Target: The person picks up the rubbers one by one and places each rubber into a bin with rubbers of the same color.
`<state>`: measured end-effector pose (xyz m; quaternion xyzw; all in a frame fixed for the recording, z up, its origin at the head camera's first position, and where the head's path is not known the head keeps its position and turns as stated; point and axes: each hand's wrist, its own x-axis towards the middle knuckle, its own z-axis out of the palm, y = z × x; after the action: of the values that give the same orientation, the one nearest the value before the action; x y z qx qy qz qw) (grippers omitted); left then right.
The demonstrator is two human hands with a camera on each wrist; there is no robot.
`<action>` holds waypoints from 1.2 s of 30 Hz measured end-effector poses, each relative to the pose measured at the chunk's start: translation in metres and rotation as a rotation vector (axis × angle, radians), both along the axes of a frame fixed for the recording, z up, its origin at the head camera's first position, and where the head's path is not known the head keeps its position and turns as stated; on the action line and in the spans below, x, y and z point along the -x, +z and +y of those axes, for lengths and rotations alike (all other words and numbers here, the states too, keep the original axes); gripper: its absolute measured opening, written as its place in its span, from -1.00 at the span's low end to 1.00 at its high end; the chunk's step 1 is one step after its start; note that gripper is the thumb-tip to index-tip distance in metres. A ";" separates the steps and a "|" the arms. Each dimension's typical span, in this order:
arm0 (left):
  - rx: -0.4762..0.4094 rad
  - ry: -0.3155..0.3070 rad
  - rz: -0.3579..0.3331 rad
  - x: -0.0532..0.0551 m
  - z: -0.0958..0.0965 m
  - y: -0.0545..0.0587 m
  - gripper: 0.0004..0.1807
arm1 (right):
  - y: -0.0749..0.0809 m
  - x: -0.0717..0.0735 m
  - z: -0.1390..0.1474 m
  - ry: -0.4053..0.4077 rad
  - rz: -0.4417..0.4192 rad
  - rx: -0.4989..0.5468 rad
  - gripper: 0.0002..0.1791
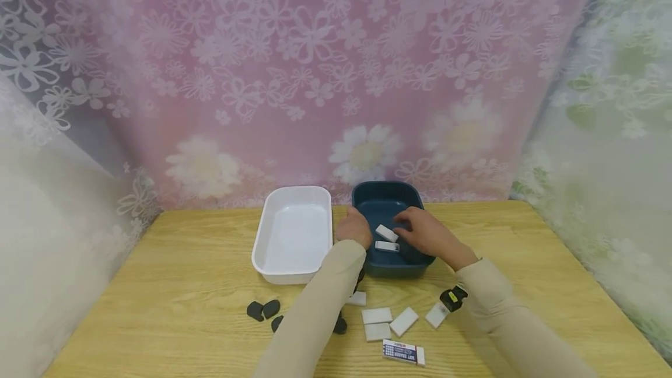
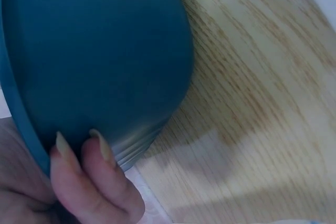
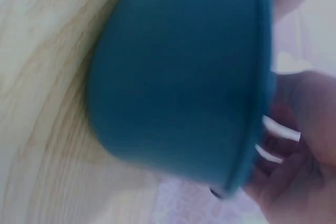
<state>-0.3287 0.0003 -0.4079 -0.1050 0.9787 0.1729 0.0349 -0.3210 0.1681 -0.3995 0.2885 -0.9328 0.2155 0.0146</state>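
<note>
A dark blue plastic tub (image 1: 396, 271) stands at the back of the table. My left hand (image 1: 354, 227) grips its left rim, with two fingertips (image 2: 102, 163) bent against the outer wall in the left wrist view. Inside the tub lie two white erasers (image 1: 387, 233), one behind the other. Over the tub's right side reaches my right hand (image 1: 427, 233), fingers loosely bent and spread, the thumb tip right at the rear eraser's end. In the right wrist view the tub's outer wall (image 3: 178, 77) hides what lies within.
A white tub (image 1: 291, 278) stands left of the blue one. Several white erasers (image 1: 403, 322) lie in front, plus one in a printed sleeve (image 1: 402, 352). Black rounded pieces (image 1: 255, 310) sit at front left, some partly behind the left sleeve. A floral curtain (image 1: 325, 74) hangs behind the table.
</note>
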 end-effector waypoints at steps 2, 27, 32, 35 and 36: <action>-0.008 0.003 0.006 -0.001 0.000 0.000 -0.38 | 0.003 -0.007 0.006 0.035 0.021 0.031 -0.71; -0.025 0.003 0.071 -0.002 -0.007 0.006 -0.54 | -0.002 -0.088 0.080 0.230 -0.105 0.012 -0.65; -0.034 -0.009 0.048 -0.002 -0.005 0.003 -0.52 | -0.010 -0.098 0.081 0.313 -0.119 -0.045 -0.58; -0.026 -0.030 0.035 -0.002 -0.002 0.001 -0.50 | -0.015 -0.102 0.081 0.355 -0.078 -0.041 -0.59; -0.022 -0.035 0.034 -0.003 -0.002 0.001 -0.50 | -0.016 -0.103 0.080 0.361 -0.073 -0.043 -0.59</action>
<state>-0.3261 -0.0015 -0.4071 -0.0843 0.9789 0.1848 0.0223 -0.2183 0.2481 -0.4156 0.4434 -0.8702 0.2052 -0.0644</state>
